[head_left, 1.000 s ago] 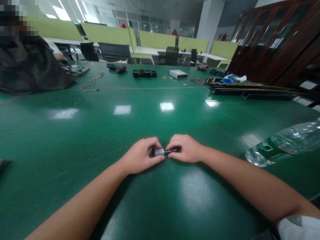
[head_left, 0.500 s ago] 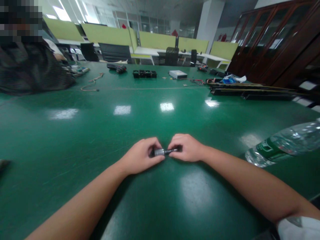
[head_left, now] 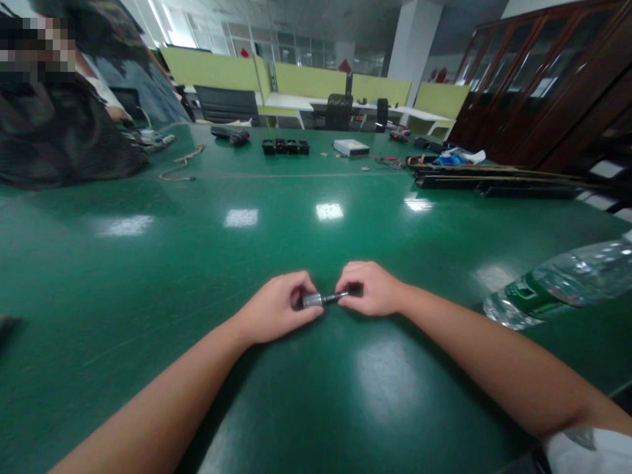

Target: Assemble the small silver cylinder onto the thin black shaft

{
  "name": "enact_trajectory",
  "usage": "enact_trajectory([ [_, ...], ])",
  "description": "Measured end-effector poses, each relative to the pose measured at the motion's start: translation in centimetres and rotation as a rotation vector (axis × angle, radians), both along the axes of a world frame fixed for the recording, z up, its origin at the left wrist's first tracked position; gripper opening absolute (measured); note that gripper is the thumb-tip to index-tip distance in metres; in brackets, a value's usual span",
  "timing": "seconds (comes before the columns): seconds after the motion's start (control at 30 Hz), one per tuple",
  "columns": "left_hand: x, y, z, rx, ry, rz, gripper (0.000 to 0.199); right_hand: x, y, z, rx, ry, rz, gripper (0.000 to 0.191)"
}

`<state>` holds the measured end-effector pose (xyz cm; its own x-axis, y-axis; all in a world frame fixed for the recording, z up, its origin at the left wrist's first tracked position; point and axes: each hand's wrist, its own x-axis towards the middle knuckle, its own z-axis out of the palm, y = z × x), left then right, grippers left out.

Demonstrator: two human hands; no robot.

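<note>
In the head view a small slim object, a silver cylinder [head_left: 312, 300] with a thinner dark shaft [head_left: 332, 297], lies level just above or on the green table. Its exact kind I cannot make out. The silver end sits between the thumb and fingers of my left hand [head_left: 279, 309]. My right hand [head_left: 370, 289] pinches the tip of the dark shaft between thumb and forefinger. Between the two hands a short stretch of the shaft is bare.
A clear plastic bottle [head_left: 563, 283] with a green label lies at the right. Black metal strips [head_left: 494, 179], a silver box [head_left: 351, 147], a black slotted part [head_left: 285, 146] and a cable [head_left: 182, 168] lie farther back. A dark bag [head_left: 64, 138] stands at the left, people beyond it.
My right hand has shifted slightly right and away along the shaft, so more of it shows between my hands. My left hand has hardly moved. Another person has appeared at the back left.
</note>
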<state>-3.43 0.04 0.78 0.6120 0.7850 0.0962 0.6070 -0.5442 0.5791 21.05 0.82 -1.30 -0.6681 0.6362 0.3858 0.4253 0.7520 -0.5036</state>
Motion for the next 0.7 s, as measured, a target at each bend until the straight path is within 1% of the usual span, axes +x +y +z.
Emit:
enact_trajectory([
  [0.23,0.0,0.0,-0.2,-0.025,-0.015,0.007,0.023,0.7,0.5,0.0,-0.045,-0.005,0.004,0.005],
  [0.3,-0.1,0.0,-0.2,-0.027,-0.014,0.007,0.023,1.3,0.9,0.1,-0.095,-0.008,-0.006,0.005],
  [0.43,-0.1,0.1,-0.2,-0.029,-0.012,0.01,0.024,2.7,1.7,0.1,-0.243,0.009,-0.083,0.009],
  [0.5,-0.1,0.1,-0.2,-0.028,-0.005,0.016,0.025,3.0,1.9,0.1,-0.285,0.019,-0.099,0.011],
  [0.7,-0.1,0.1,-0.3,-0.029,-0.002,0.02,0.026,2.4,1.6,0.0,-0.264,0.027,-0.074,0.01],
])
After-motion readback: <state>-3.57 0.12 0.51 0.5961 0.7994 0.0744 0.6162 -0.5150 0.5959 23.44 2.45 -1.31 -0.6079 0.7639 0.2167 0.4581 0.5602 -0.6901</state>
